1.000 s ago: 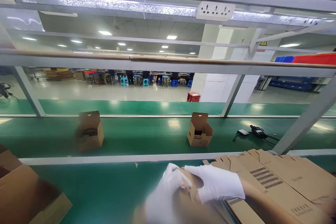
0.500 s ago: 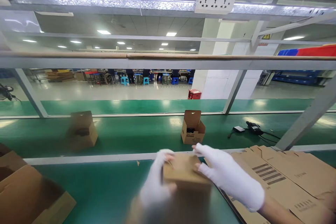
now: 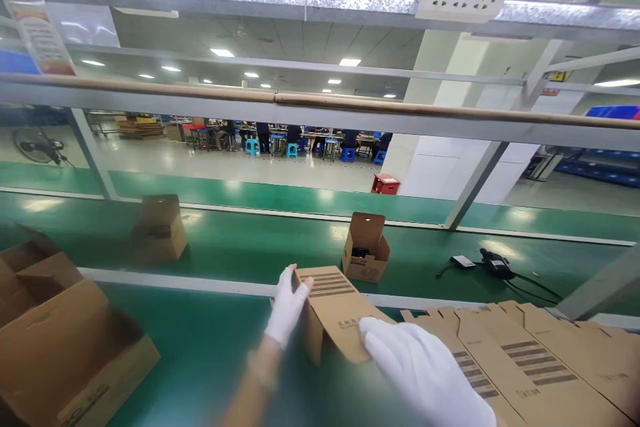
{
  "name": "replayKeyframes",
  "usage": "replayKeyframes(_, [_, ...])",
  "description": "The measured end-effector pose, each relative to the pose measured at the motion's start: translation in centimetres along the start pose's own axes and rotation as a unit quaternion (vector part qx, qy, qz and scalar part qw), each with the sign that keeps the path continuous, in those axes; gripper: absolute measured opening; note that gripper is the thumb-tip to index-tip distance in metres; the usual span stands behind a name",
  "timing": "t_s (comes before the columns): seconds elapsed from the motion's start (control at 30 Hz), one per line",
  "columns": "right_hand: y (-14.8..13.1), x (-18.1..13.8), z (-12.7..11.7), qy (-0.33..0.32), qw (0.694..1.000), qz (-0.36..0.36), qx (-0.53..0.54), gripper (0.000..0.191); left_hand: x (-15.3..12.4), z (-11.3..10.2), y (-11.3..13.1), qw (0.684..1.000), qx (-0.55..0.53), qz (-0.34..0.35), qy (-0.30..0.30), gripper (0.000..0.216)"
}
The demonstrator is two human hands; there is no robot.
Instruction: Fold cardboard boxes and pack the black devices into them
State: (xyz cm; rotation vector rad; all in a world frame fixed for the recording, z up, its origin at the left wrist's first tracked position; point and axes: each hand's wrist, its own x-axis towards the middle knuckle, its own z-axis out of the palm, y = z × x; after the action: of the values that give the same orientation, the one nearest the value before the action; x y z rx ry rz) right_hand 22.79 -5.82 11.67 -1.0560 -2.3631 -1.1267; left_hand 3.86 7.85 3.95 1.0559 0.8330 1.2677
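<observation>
Green belting covers the table [image 3: 200, 353] in front of me, with a second green conveyor lane behind a white rail, and a wide factory floor beyond the metal frame; I take the small carton [image 3: 334, 312] as my landmark. This carton stands half-formed just on the near side of the rail, its long axis running away from me and slightly leftward, its barcode panel facing up; both hands are on it and set apart from each other. My left hand [image 3: 286, 307] presses flat against the carton's left wall, fingers stretched; my right hand [image 3: 420, 367] lies over its near right corner, fingers spread, not closed around anything; the left hand is the one further along the carton. To the right of the carton, touching my right hand, a fan of flat carton blanks [image 3: 525, 360] lies on the table; far to the left of it sits a large open box [image 3: 65, 353]. Behind the carton, on the conveyor lane, stands an open small box [image 3: 367, 248]; another box [image 3: 159, 230], blurred, is well to its left.
</observation>
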Motion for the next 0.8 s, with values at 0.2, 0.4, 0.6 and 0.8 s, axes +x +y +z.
replayKeyframes(0.2, [1.1, 2.2, 0.8, -0.035, 0.993, 0.095, 0.068, 0.028, -2.9, 0.5, 3.4, 0.932, 0.176, 0.144, -0.281, 0.054])
replayKeyframes(0.4, [3.1, 4.5, 1.4, -0.233, 0.935, 0.175, 0.204, 0.013, -3.4, 1.4, 3.2, 0.927, 0.112, 0.079, -0.350, 0.044])
replayKeyframes(0.6, [11.1, 4.4, 4.6, -0.235, 0.882, 0.321, 0.250, 0.019, -0.7, -0.5, 1.3, 0.967, 0.135, 0.054, -0.208, 0.034])
replayKeyframes(0.8, [20.4, -2.8, 11.9, -0.361, 0.809, 0.450, 0.112, 0.032, 0.2, -2.5, 2.6, 0.984, 0.153, 0.089, 0.034, 0.054])
